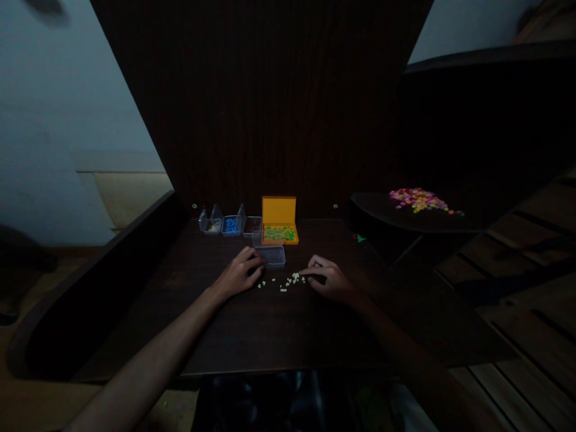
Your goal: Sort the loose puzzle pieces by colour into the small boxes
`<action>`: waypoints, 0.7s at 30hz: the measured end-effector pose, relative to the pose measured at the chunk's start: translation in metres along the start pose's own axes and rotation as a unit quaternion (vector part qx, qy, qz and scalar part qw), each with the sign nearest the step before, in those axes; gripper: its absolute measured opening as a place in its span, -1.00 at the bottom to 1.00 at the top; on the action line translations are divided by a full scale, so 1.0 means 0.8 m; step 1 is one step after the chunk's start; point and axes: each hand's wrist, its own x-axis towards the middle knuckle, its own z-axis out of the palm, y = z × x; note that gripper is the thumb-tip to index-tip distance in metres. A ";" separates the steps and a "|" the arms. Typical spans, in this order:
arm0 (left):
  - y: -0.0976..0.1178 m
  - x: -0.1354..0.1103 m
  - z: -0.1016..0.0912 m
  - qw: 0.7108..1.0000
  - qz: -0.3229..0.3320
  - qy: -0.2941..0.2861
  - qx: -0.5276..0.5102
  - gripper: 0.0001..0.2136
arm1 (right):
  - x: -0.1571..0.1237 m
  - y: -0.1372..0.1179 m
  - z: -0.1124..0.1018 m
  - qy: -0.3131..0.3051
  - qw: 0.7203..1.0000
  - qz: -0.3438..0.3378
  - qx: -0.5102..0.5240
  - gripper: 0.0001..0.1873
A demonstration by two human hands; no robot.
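Note:
Several small pale beads lie scattered on the dark wooden table, between my two hands. My left hand rests beside a clear plastic box, its fingers curled against the box's near left corner. My right hand is to the right of the beads, with its fingers pinched together at the edge of the pile. What the fingertips hold is too small to make out in the dim light.
An open orange box with green beads stands behind the clear box. Three small clear containers sit to its left, one with blue beads. A heap of pink and yellow beads lies on a raised shelf at the right.

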 end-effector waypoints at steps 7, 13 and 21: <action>0.001 -0.001 -0.001 1.000 -0.004 0.000 -0.002 -0.85 | 0.000 -0.008 -0.005 -0.073 0.996 0.025 -0.034 -0.56; 0.003 0.001 -0.001 1.000 -0.011 -0.002 -0.006 -0.86 | 0.005 -0.007 0.000 -0.084 0.993 0.052 -0.066 -0.47; -0.001 0.001 0.002 1.000 -0.011 -0.010 -0.009 -0.87 | 0.008 0.004 0.006 -0.062 0.997 -0.022 -0.032 -0.74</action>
